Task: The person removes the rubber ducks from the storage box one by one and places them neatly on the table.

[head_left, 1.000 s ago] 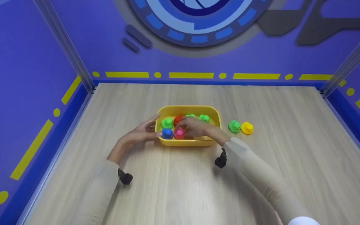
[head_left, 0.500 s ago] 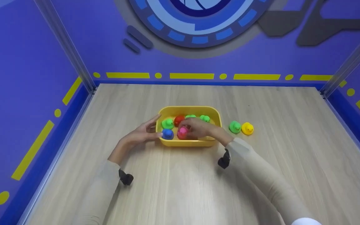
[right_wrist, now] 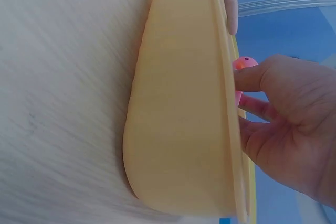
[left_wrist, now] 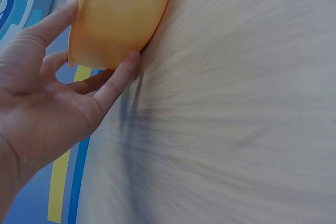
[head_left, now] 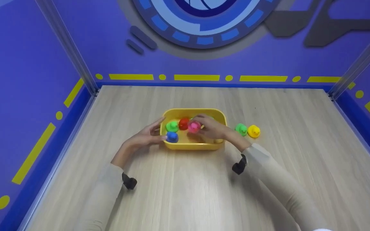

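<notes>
Between the fingers of my right hand (head_left: 213, 127) a pink rubber duck (head_left: 194, 126) is pinched, over the inside of a yellow plastic tub (head_left: 193, 146). The right wrist view shows the pink duck's head (right_wrist: 245, 62) just above the tub's rim. My left hand (head_left: 141, 138) holds the tub's left end, thumb over the rim and other fingers along the outer wall. Inside the tub are a blue duck (head_left: 172, 137), a green duck (head_left: 172, 126) and a red duck (head_left: 184, 124). My right hand mostly hides the green ducks at the back right.
On the wooden table (head_left: 178, 186), right of the tub, a green duck (head_left: 241, 129) and a yellow duck (head_left: 253, 131) stand side by side. Blue printed panels (head_left: 198, 64) border the table at the back and both sides.
My right hand has carried the pink duck from the tub's front, beside the blue duck, back and to the right, near the red duck. My left hand has stayed at the tub's left end.
</notes>
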Action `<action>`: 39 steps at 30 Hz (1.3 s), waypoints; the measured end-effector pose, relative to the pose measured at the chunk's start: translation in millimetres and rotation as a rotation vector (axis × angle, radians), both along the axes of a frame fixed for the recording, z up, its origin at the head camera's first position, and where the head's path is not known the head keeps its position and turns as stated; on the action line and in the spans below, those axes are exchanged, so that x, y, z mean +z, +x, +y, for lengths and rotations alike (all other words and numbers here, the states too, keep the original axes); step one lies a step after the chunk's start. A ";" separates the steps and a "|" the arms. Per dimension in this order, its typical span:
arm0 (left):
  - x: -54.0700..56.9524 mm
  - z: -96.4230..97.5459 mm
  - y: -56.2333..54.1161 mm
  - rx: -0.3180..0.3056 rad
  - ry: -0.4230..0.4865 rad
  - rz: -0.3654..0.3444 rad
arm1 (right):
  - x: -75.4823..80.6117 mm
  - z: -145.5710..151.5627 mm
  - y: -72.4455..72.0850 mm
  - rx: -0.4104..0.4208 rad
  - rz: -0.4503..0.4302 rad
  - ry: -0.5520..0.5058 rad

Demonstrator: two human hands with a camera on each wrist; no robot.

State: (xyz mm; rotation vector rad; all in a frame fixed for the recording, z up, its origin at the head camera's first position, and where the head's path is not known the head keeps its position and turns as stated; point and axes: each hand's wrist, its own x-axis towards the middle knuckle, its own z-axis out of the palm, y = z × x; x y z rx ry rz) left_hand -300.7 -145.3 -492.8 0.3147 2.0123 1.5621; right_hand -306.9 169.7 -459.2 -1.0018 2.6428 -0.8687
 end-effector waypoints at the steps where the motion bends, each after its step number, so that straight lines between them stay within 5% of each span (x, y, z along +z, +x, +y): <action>1: 0.1 0.1 0.0 -0.004 0.003 0.003 | 0.0 1.1 0.3 0.009 0.029 -0.027; 7: -1.2 -1.6 -0.7 -0.030 -0.005 0.041 | -1.5 8.3 3.4 -0.039 0.124 -0.182; 16: -0.5 -2.1 0.2 -0.024 0.002 0.029 | -1.6 21.2 6.6 -0.195 0.004 -0.271; 39: 0.5 -0.8 0.0 -0.016 0.012 0.026 | 11.2 46.6 16.2 -0.220 0.014 -0.305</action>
